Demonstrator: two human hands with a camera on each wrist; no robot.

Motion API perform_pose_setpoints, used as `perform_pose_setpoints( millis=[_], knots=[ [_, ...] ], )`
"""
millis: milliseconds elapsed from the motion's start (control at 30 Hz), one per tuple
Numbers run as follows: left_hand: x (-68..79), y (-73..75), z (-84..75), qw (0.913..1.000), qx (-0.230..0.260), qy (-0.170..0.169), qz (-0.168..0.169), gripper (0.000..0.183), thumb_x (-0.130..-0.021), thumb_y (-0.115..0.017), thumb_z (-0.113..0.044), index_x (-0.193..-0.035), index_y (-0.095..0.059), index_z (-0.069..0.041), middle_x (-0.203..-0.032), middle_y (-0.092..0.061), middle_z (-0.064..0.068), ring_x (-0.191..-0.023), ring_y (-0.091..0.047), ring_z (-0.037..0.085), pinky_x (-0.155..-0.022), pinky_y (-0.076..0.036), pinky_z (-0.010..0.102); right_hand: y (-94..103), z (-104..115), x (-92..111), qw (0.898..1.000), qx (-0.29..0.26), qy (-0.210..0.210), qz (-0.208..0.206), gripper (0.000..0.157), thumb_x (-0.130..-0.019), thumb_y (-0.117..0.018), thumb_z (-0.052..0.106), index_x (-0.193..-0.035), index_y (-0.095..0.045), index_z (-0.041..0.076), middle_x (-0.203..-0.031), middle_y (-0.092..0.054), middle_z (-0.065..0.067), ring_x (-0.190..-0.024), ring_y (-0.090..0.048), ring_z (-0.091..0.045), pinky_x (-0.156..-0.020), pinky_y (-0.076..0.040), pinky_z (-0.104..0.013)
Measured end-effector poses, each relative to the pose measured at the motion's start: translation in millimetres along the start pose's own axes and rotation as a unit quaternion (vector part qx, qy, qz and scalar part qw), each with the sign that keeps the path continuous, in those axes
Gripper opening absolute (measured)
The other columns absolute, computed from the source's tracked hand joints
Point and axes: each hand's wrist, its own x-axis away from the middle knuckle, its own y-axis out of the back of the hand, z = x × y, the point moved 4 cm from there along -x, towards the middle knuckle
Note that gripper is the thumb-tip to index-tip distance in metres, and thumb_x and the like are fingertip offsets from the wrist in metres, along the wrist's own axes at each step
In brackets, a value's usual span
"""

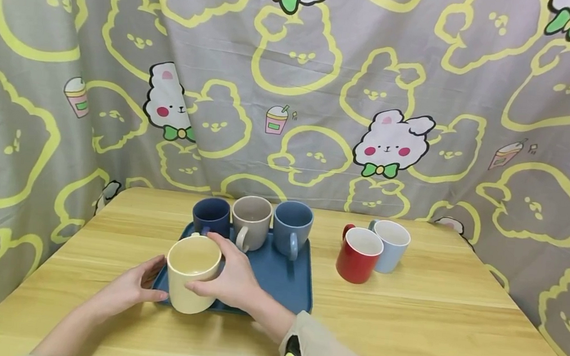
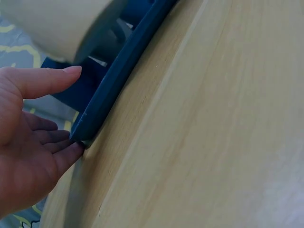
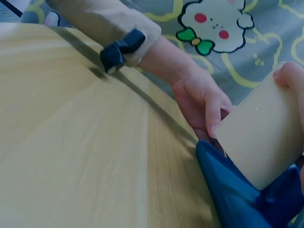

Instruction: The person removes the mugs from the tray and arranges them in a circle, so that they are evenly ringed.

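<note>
The right hand [image 1: 236,278] grips the pale-yellow mug [image 1: 181,282] around its wall, likely because its handle faces away, while the loosely spread left hand [image 1: 127,290] apparently steadies the blue tray [image 1: 278,279] at 1 corner.

Head view looks down; wrist close-ups share tray [image 1: 282,271]

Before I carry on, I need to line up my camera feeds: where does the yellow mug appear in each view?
Head: the yellow mug is left of centre, in the lower half, held by the right hand.
Left wrist: upper left, cut off by the top edge.
Right wrist: at the right, about mid-height.
Shared landmark: the blue tray, seen in all three views.
</note>
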Motion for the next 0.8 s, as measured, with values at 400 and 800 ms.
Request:
perform_pose_setpoints(
  millis=[400,800],
  knots=[
    [1.0,-1.1,0.6,1.0000,-0.001,0.006,0.004,0.091,-0.081,-0.071,-0.013,-0.136,-0.008,0.023,-0.139,-0.013,0.043,-0.127,-0.021,0.054,-0.103,-0.024,0.054,55.1,-1.5,34.5,0.997,-0.072,-0.010,-0.016,0.085,-0.062,-0.084,0.017,-0.136,-0.044,0.009,-0.120,-0.058,0.001,-0.101,-0.057,-0.013,-0.088,-0.046,-0.029],
    [-0.4,0.0,1.9,0.9998,0.009,0.015,0.012,0.091,-0.083,-0.070,-0.014,-0.137,-0.007,0.022,-0.141,-0.010,0.042,-0.128,-0.019,0.053,-0.103,-0.024,0.054,111.4,-22.0,69.4,0.994,-0.082,-0.043,-0.050,0.082,-0.065,-0.080,0.010,-0.136,-0.041,0.000,-0.121,-0.057,-0.013,-0.105,-0.055,-0.026,-0.093,-0.044,-0.035]
  ],
)
